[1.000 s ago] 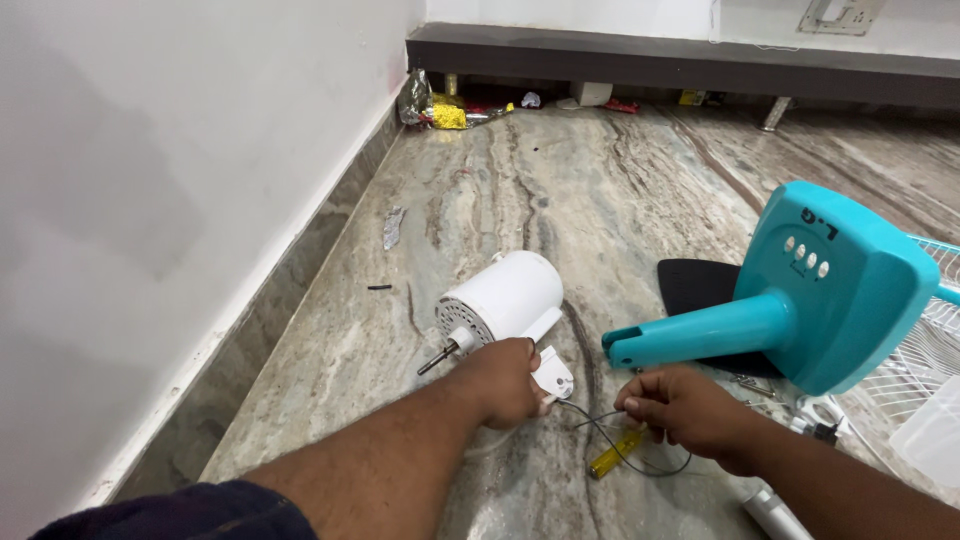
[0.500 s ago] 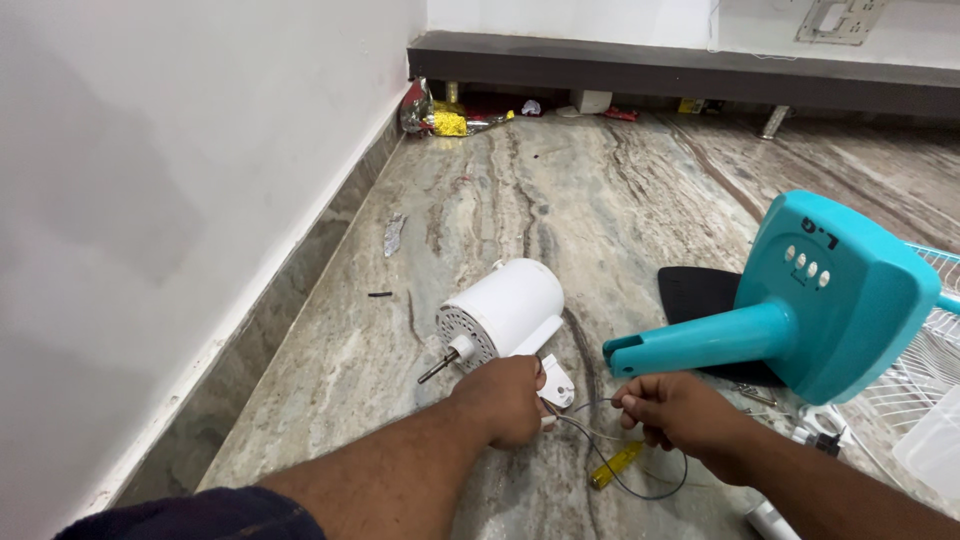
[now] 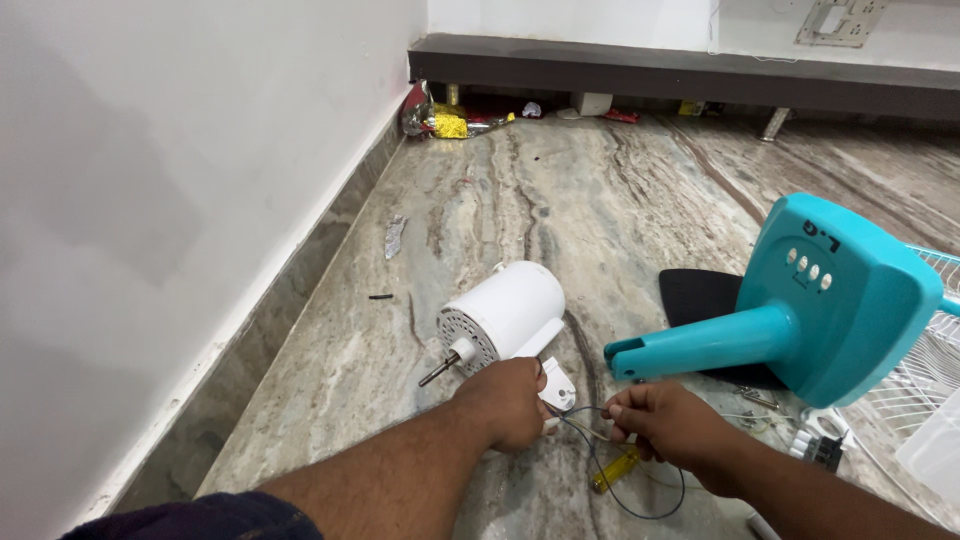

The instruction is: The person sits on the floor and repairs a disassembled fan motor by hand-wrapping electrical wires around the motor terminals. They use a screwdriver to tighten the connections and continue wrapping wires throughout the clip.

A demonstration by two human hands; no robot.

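White plastic forms the casing of a fan motor that lies on its side on the marbled stone floor, its metal shaft pointing toward 8 o'clock. The left hand is seen at 6 o'clock of the motor, just beside it, with fingers curled together over a small white bracket joined to the motor's underside; how firmly it is gripped cannot be told. At 3 o'clock of that hand, near it, the right hand is held with thumb and fingertips pinched shut on thin wires that run from the bracket. A dark wire loop hangs toward 6 o'clock beneath this hand, and a yellow-handled screwdriver lies on the floor partly under it.

A teal fan base is tipped over at 3 o'clock of the motor, its neck pointing toward the hands, with a black flat piece behind it. A white wire grille is seen at the far right edge. Crumpled wrappers lie at 12 o'clock, well apart, under a dark ledge. A white wall runs along the left.
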